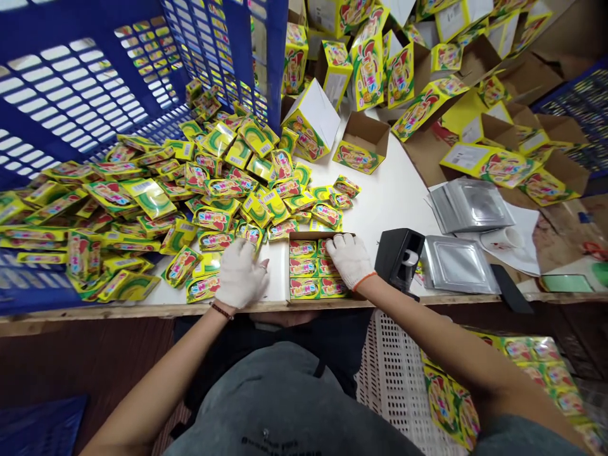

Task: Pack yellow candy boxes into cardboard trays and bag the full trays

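Box: it [313,234] is standing open between the hands, its right part lying under the right hand [350,261], with packs [304,289] sitting in two columns inside.
Right glove: its fingers are bending over the box's right part; I cannot tell whether they are gripping a pack, the wall or nothing.
Left glove: the left hand [243,272] is lying palm down, just left of the box, fingers curving over loose packs; its fingertips are hiding, so I cannot tell whether they are closing on one.
Heap: the heap [225,189] is spreading beyond and to the left of the left hand, out of a blue crate [272,69].
Packing: the person seems to be filling the box, the right hand probably steadying it or seating packs.
Next pack: the move is calling, I judge, for a firm hold on one pack at the left hand, with the right fingers clearing any gap they are covering.
Spare boxes: several [363,142] are waiting beyond the right hand.
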`<state>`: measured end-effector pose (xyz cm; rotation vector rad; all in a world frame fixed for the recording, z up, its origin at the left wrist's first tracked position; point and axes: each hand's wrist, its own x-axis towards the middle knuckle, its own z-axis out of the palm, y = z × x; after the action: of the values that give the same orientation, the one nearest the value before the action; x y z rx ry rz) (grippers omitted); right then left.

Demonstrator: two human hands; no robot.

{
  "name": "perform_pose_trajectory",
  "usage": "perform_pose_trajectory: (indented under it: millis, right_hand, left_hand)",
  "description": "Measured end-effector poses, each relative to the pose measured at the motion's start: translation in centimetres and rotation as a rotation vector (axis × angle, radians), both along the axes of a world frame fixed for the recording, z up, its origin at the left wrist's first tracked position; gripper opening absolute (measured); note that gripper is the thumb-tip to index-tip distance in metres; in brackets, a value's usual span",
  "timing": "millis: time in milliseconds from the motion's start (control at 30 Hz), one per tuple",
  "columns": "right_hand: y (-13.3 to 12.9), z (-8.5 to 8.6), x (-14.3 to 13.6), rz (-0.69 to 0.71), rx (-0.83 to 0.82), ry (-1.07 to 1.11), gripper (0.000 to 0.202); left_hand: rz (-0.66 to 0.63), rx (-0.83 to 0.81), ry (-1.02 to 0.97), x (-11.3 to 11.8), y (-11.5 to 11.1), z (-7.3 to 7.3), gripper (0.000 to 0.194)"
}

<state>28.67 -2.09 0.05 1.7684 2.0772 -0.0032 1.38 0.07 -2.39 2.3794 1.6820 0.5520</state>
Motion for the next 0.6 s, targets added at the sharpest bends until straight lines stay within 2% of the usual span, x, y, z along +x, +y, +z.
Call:
perform_pose_trajectory:
  millis: [100, 300, 400, 467, 533, 600]
  right_hand:
    - [-0.3, -0.7, -0.1, -0.039, 0.045, -0.034, 0.044]
    - [0.3, -1.6, 0.6, 0.003, -0.02, -0.028, 0.046]
    - [0.3, -1.6, 0.4, -0.007, -0.053, -0.041, 0.049]
    - [0.2, -1.6, -0.1, -0.018, -0.054, -0.044, 0.047]
    - [0.2, -1.6, -0.6, -0.029, -0.051, -0.046, 0.045]
    - [0.2, -1.5, -0.9, -0.041, -0.062, -0.048, 0.044]
  left_hand:
    - [0.102, -0.068, 0.14, -0.3, 2.1, -1.3, 0.063]
    - [0.073, -0.104, 0.143, -0.9, 2.4, -3.2, 0.056]
    - [0.049, -0.109, 0.104, -1.4, 1.9, -3.2, 0.053]
    - [0.059, -0.053, 0.039, -1.1, 1.0, -2.6, 0.05]
    - [-0.043, 0.024, -0.047, 0.0, -0.6, -1.5, 0.047]
    - [-0.347, 0.041, -0.089, 1.9, -2.7, -0.5, 0.038]
